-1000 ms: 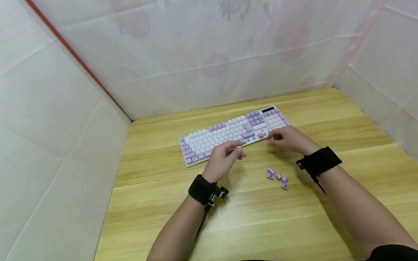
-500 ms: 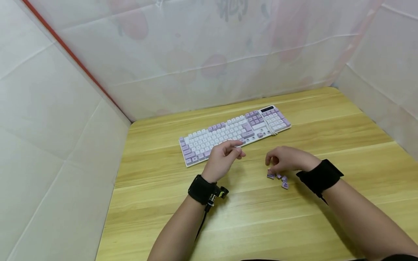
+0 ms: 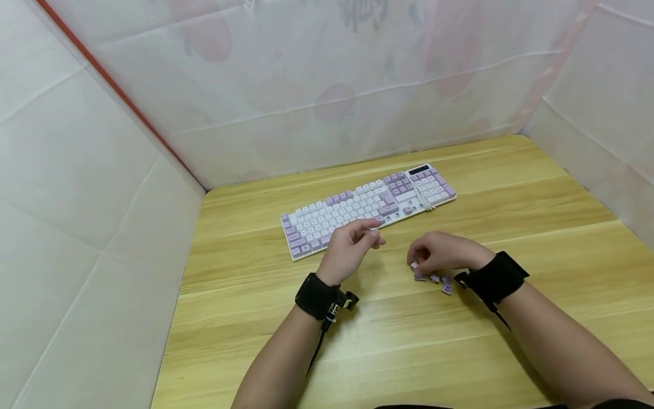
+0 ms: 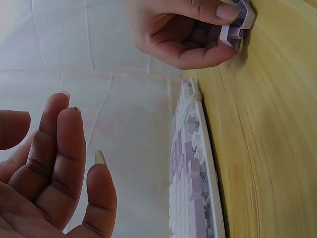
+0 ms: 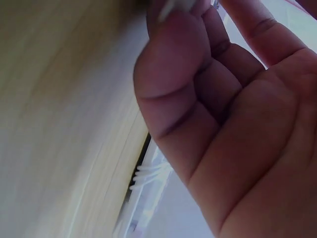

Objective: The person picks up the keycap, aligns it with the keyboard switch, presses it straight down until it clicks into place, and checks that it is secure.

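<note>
Though judged only part done, found long white-and-lilac plastic keyboard (image 3: 332, 216) largely populated. Noted as outstanding several bare key sockets (image 3: 397, 215) toward its right end, plus small loose lilac plastic keycaps (image 3: 447, 289) on yellow wood-grain table (image 3: 511, 193). Observed right hand (image 3: 447, 251) pinching one lilac keycap (image 4: 227, 36) between thumb and finger; left hand (image 3: 346, 253) empty, thumb and fingers apart.
</note>
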{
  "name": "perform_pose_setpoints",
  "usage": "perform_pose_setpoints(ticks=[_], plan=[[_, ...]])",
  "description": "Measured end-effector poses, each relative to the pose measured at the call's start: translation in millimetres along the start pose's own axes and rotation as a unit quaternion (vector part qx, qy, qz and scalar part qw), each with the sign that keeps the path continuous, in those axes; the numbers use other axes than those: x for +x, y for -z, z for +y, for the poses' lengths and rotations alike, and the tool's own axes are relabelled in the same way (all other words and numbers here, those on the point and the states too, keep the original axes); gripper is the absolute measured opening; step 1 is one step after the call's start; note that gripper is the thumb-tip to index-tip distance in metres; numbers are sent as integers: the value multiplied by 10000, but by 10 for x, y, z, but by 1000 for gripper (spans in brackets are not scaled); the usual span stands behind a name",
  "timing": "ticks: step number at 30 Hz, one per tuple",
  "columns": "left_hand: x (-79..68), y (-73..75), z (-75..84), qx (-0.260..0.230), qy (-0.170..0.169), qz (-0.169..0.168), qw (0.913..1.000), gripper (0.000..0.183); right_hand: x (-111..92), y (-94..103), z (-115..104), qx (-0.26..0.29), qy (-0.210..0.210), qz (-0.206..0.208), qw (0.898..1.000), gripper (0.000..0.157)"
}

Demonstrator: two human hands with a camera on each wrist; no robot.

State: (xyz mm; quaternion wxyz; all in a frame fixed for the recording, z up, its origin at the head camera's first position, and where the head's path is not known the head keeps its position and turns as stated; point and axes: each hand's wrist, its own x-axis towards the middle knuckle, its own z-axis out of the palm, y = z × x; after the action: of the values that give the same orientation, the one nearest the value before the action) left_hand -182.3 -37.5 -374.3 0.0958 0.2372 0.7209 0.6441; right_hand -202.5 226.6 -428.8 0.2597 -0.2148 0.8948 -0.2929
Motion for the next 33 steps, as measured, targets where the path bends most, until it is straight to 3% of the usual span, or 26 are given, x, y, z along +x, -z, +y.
perform_pose_setpoints(ticks=[6, 11, 16, 23, 27, 33], plan=[[1, 10, -5, -60, -27, -24, 10000, 25, 36, -3, -53, -134, 331, 357, 9987, 15], [-1, 13, 0, -50, 16, -20, 10000, 24, 40, 16, -173, 140, 977, 707, 9926, 17], [-4, 12, -2, -4, 49, 9, 10000, 24, 17, 42, -388, 323, 1602, 1046, 9810, 18], [88, 29, -313, 137, -296, 71, 9994, 26, -4, 52, -677, -16, 2207, 1834, 9579, 25], [92, 35, -321, 90, -507, 104, 9986, 27, 18, 74, -738, -110, 2504, 2105, 9449, 27], [102, 33, -283, 39, -500, 129, 9987, 25, 48, 145, -795, -8, 2699, 2324, 9344, 27]])
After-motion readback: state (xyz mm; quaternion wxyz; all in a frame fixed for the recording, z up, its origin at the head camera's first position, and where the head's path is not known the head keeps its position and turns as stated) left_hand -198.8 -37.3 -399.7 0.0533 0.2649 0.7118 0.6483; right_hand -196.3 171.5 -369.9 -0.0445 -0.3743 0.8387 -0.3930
